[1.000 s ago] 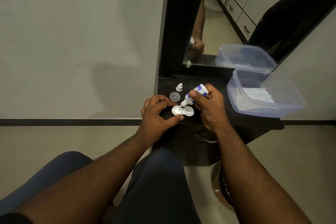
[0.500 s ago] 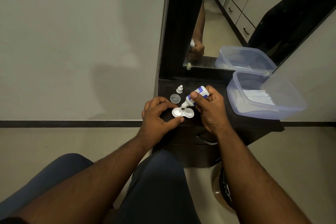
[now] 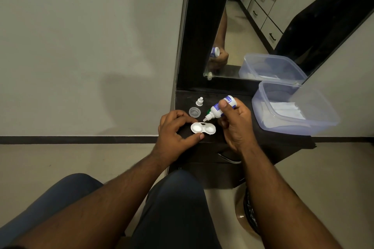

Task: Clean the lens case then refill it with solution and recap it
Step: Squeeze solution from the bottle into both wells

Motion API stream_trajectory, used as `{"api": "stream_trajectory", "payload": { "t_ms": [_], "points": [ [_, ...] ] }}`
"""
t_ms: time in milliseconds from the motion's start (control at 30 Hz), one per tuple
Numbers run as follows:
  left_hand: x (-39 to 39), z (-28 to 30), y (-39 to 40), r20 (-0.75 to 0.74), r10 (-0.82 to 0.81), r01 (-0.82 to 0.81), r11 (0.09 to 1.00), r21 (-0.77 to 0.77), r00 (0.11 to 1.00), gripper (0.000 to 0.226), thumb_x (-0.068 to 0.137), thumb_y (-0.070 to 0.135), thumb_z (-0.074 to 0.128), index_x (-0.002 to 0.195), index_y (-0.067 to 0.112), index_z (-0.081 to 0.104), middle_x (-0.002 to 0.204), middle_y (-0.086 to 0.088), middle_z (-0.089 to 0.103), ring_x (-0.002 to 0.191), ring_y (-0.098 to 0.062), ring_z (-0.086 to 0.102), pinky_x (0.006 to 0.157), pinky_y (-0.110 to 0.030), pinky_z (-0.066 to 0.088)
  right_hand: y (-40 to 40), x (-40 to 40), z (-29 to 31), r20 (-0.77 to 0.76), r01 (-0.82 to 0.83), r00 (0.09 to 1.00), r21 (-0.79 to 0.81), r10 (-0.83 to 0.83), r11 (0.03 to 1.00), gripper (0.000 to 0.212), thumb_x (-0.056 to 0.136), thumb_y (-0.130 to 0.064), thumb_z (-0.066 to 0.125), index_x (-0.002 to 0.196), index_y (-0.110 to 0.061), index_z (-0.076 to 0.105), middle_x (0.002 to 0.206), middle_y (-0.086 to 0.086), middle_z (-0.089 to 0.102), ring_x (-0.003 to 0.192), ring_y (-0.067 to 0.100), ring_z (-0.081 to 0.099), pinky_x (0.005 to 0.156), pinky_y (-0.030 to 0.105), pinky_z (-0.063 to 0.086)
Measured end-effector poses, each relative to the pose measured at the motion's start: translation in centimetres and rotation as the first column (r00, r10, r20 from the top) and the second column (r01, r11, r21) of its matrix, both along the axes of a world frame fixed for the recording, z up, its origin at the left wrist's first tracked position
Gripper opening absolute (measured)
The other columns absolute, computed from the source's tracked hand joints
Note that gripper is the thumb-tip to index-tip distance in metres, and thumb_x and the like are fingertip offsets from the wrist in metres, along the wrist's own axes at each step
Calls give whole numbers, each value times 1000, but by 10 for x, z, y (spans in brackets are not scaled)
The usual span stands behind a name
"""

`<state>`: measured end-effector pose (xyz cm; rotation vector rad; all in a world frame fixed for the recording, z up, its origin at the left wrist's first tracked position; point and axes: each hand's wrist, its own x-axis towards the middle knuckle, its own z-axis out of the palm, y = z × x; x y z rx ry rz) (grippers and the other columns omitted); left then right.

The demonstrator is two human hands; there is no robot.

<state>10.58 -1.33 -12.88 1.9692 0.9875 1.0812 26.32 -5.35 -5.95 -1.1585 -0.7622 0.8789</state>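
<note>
Dim, even indoor light; soft shadow on wall (image 3: 85, 46); wide-angle bending at edges

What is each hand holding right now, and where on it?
Right hand grips the solution bottle round its body. Left hand steadies the lens case at its left end.

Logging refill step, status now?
Left hand steadies lens case, wells uncapped. Right hand grips solution bottle, nozzle over case. Nothing in the way.
</note>
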Motion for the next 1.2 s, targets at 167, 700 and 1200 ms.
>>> {"api": "stream_trajectory", "payload": {
  "t_ms": [167,700,1200],
  "points": [
    [1,0,0,-5,4,-4,1000,-3,1000,46,68,57,67,103,28,69,108,15,48,108,-3,40,93,-29,38,2,2,-6,58,5,998,-19,-4,1000,12,90,-23,56,78,-18,55,63,-4,58,51,3,45,47,18,35],
    [1,0,-2,5,7,-7,1000,0,1000,47,69,56,66,105,27,68,109,14,49,110,-8,42,92,-21,32,4,1,-15,298,-25,953,-74,46,997,14,85,-32,63,80,-21,56,75,0,59,70,10,58,62,23,47],
    [1,0,-2,-3,13,-13,1000,7,1000,47,69,57,65,105,27,68,110,13,50,110,-8,42,93,-26,35,5,3,-16,306,-29,951,-62,46,998,12,84,-30,63,77,-22,58,75,2,59,75,20,58,70,36,50]
  ]
}}
